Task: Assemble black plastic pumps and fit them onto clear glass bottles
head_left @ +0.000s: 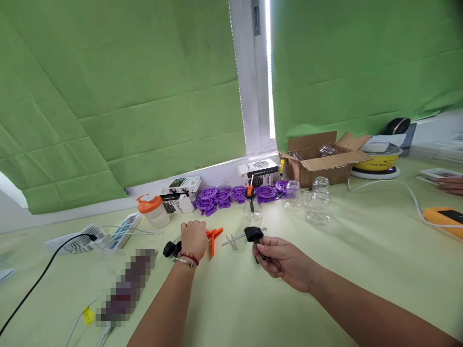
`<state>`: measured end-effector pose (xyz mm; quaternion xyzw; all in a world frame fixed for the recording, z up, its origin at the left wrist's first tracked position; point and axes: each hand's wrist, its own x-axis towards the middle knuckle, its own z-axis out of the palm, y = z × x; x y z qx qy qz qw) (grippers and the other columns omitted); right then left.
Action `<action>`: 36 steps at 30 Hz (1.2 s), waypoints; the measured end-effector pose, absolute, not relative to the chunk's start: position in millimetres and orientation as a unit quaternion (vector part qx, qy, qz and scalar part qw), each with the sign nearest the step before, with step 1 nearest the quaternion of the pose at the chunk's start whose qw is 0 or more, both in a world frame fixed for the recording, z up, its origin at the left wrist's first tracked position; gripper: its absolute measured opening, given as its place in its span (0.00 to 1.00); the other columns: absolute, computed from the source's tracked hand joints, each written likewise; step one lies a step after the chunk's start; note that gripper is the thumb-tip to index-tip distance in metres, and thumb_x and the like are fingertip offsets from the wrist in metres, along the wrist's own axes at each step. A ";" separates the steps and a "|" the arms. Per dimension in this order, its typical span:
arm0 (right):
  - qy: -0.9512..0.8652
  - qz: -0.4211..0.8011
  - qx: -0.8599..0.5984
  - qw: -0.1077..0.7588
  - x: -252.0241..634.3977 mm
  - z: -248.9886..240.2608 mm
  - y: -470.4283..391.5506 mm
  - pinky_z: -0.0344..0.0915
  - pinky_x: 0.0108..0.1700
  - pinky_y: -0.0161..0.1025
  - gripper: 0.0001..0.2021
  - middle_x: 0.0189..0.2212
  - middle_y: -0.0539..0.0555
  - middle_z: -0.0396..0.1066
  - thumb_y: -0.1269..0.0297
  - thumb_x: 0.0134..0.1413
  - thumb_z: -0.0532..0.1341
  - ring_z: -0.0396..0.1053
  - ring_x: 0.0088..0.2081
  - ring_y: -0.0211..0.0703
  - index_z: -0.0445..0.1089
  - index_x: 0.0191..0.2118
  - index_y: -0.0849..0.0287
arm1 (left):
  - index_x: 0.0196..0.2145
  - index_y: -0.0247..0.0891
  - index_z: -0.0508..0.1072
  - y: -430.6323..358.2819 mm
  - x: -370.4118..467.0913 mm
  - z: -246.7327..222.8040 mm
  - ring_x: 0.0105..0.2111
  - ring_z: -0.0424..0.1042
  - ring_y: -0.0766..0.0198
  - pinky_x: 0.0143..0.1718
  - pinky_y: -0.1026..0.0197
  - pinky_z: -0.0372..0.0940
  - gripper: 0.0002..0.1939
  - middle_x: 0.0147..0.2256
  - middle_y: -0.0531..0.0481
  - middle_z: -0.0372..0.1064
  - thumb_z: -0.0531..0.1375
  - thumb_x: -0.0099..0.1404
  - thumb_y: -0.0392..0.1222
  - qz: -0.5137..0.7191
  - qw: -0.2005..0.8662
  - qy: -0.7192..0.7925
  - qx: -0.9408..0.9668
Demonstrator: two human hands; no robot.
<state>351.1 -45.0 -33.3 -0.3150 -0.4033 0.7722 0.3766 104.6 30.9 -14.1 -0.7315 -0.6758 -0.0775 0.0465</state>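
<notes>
My right hand (285,262) is closed around a black plastic cap (254,234) with a handle-like lower part. A thin metal rod (233,240) points out from it to the left. My left hand (194,239) reaches down to the table beside orange plastic levers (214,238); its fingers are mostly hidden behind the back of the hand. Left of that wrist lies another black cap (171,249). Between the hands are small metal screws or pins (232,241) and a few springs (264,230). Behind them stands a clear jar (253,212) with an orange-and-black top.
Purple plastic frames (238,194) and small boxes (180,203) line the wall. Clear jars (318,205) stand before an open carton (321,171). An orange-lidded shaker (155,212) and a power strip (126,229) are left. Another person's hand (450,185) shows far right.
</notes>
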 end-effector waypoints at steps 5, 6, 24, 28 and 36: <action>-0.443 0.755 -0.322 0.361 347.1 -32.9 -48.7 0.40 0.23 0.31 0.16 0.23 0.48 0.60 0.53 0.47 0.65 0.52 0.21 0.28 0.65 0.31 0.63 | 0.49 0.38 0.68 -30.9 139.1 6.6 0.39 0.69 0.60 0.40 0.59 0.62 0.19 0.41 0.44 0.71 0.47 0.68 0.49 -0.286 -0.126 -0.538 -0.783; -0.462 0.752 -0.314 0.349 346.2 -33.5 -49.7 0.41 0.23 0.31 0.17 0.23 0.48 0.59 0.53 0.47 0.65 0.52 0.21 0.28 0.65 0.30 0.63 | 0.55 0.40 0.64 -41.1 143.9 9.5 0.39 0.69 0.60 0.41 0.59 0.63 0.22 0.44 0.44 0.70 0.50 0.67 0.50 -0.295 -0.193 -0.499 -0.792; -0.854 0.255 -0.380 0.249 304.5 -45.0 -18.0 0.55 0.49 0.45 0.11 0.32 0.52 0.73 0.72 0.56 0.54 0.65 0.39 0.43 0.72 0.30 0.57 | 0.41 0.42 0.64 -57.4 -2.2 13.8 0.34 0.67 0.63 0.33 0.63 0.63 0.16 0.40 0.49 0.66 0.63 0.55 0.44 -0.570 -0.395 -0.492 -0.527; -0.922 0.050 -0.326 0.202 273.9 -56.0 3.6 0.55 0.43 0.40 0.12 0.36 0.54 0.70 0.79 0.52 0.55 0.63 0.38 0.41 0.73 0.30 0.58 | 0.35 0.40 0.63 -19.1 -29.1 0.6 0.36 0.67 0.63 0.37 0.61 0.63 0.16 0.37 0.52 0.65 0.61 0.53 0.50 -0.605 -0.253 -0.576 -0.488; -0.944 -0.137 -0.294 0.063 248.5 -74.0 12.7 0.55 0.36 0.41 0.08 0.28 0.57 0.66 0.78 0.49 0.55 0.63 0.33 0.44 0.70 0.28 0.63 | 0.31 0.37 0.69 16.7 -38.3 -17.5 0.31 0.63 0.61 0.38 0.58 0.61 0.14 0.27 0.53 0.65 0.61 0.47 0.47 -0.492 -0.223 -0.663 -0.518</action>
